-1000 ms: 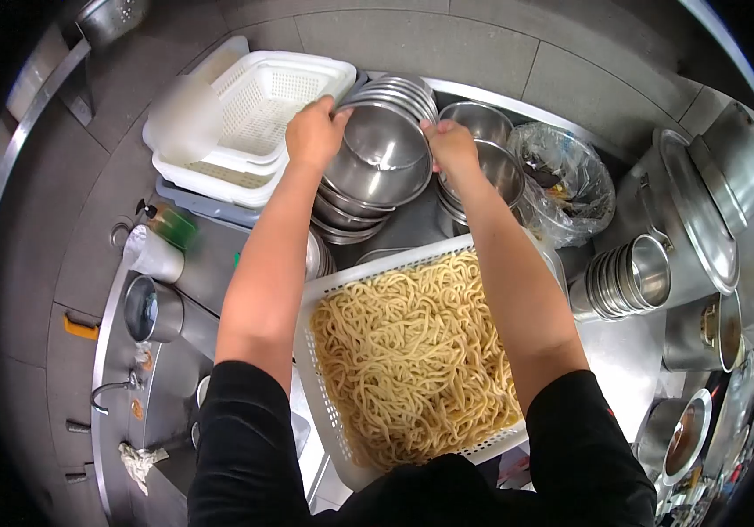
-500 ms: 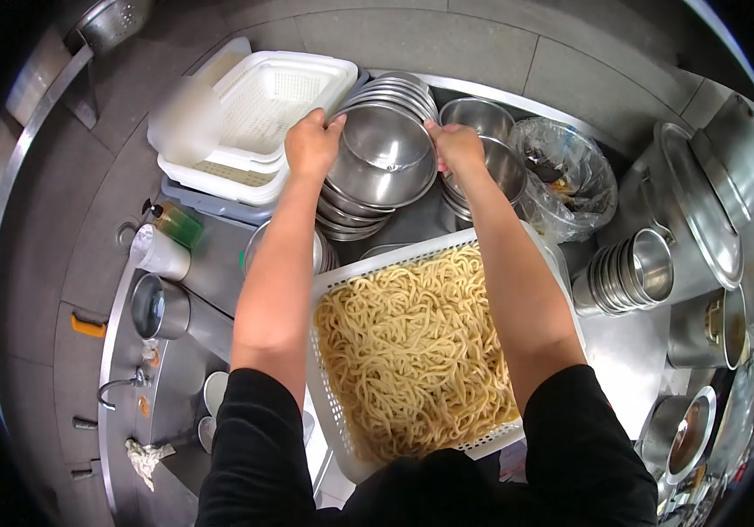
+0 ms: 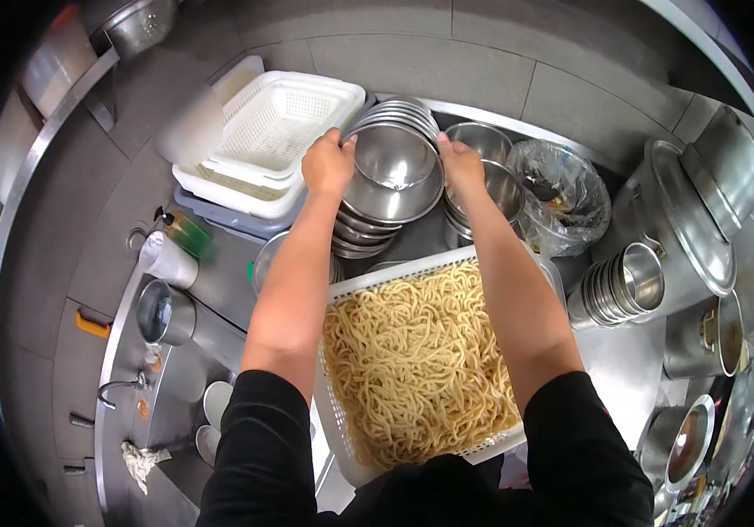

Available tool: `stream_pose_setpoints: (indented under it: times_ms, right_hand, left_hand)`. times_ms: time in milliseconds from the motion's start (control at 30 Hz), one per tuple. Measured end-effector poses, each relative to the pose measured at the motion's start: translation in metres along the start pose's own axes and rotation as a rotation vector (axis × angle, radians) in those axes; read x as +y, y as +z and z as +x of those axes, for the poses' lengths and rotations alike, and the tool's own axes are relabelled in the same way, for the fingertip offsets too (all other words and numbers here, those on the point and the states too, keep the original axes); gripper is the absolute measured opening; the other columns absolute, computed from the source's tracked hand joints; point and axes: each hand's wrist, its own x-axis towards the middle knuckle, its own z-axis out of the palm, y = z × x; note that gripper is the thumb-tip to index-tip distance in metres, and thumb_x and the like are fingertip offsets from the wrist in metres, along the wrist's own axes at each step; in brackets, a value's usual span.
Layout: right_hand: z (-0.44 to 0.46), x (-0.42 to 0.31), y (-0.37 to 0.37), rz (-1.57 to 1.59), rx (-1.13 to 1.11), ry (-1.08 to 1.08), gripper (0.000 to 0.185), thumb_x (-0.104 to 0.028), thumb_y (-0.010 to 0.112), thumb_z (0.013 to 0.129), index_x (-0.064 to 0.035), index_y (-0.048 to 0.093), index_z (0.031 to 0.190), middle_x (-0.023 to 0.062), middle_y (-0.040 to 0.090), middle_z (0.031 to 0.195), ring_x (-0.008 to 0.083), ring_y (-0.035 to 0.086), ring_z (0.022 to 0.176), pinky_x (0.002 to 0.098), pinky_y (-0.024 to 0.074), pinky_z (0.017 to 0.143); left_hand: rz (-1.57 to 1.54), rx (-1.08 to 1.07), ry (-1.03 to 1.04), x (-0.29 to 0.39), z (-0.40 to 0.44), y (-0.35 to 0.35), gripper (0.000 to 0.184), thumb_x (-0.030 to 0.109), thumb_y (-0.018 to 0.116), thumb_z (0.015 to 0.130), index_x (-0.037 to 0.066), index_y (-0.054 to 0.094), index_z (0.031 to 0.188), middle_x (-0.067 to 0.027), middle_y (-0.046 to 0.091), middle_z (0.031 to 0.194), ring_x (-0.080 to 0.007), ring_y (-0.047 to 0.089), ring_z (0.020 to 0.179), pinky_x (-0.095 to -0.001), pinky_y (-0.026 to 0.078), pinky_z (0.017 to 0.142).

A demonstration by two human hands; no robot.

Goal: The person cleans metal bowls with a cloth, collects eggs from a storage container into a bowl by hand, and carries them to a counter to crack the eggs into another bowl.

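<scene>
Both my hands grip the rim of a shiny steel mixing bowl [image 3: 392, 193] that tops a leaning stack of bowls [image 3: 361, 235]. My left hand [image 3: 329, 165] is closed on its left edge, thumb at the rim. On the opposite edge my right hand [image 3: 461, 167] is closed too. Whether the bowl still rests on the stack I cannot tell. Under my forearms, close to my body, lies a white perforated basket [image 3: 339, 413] filled with thick pale noodles [image 3: 421, 360].
White baskets [image 3: 285, 114] stand at the back left, near a green pump bottle [image 3: 186, 233]. Steel pots [image 3: 493, 189] and a plastic-lined bin [image 3: 574, 211] are right of the bowls. Nested steel cups [image 3: 627, 281] and a big lidded pot [image 3: 689, 211] stand further right. A sink tap [image 3: 127, 384] is at left.
The view has shifted slightly, so most things sit a little lower in the picture. My hands keep their hold on the bowl's two edges.
</scene>
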Motion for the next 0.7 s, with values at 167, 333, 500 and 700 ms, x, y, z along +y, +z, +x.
stream_pose_setpoints:
  times_ms: [167,333,500,700]
  right_hand:
    - [-0.045,-0.018,-0.011,-0.182,0.283,-0.407,0.038,-0.037,0.075,0.083,-0.0032,0.059,0.087,0.0142,0.057,0.089,0.0311,0.058,0.090,0.0400,0.0470,0.082]
    - [-0.030,-0.028,-0.007,0.018,0.243,-0.228,0.022,-0.021,0.070,0.082,-0.0030,0.059,0.088,0.0157,0.063,0.082,0.0324,0.062,0.079,0.0423,0.0495,0.077]
    - [-0.033,-0.072,-0.002,0.041,0.383,-0.521,0.013,-0.013,0.062,0.079,-0.0007,0.057,0.082,0.0162,0.067,0.085,0.0303,0.063,0.076,0.0408,0.0504,0.074]
    - [-0.062,-0.156,-0.020,0.223,0.322,-0.870,0.018,-0.015,0.064,0.079,-0.0001,0.054,0.076,0.0108,0.072,0.096,0.0205,0.062,0.077,0.0360,0.0497,0.075]
  left_hand:
    - [0.031,0.082,0.155,0.020,0.018,-0.003,0.031,0.036,0.065,0.090,0.006,0.062,0.085,-0.0153,0.067,0.090,-0.0395,0.065,0.083,-0.0500,0.051,0.072]
    - [-0.044,0.196,0.277,0.033,0.033,-0.001,0.031,0.037,0.067,0.088,0.006,0.061,0.083,-0.0138,0.065,0.086,-0.0389,0.063,0.080,-0.0484,0.050,0.070]
    - [-0.136,0.279,0.237,0.030,0.041,-0.031,0.040,0.039,0.069,0.087,0.004,0.056,0.073,-0.0143,0.063,0.078,-0.0383,0.060,0.074,-0.0481,0.046,0.066]
    - [-0.270,0.443,0.212,0.042,0.038,-0.123,0.044,0.037,0.073,0.084,0.001,0.053,0.067,-0.0175,0.059,0.070,-0.0372,0.056,0.067,-0.0472,0.044,0.062]
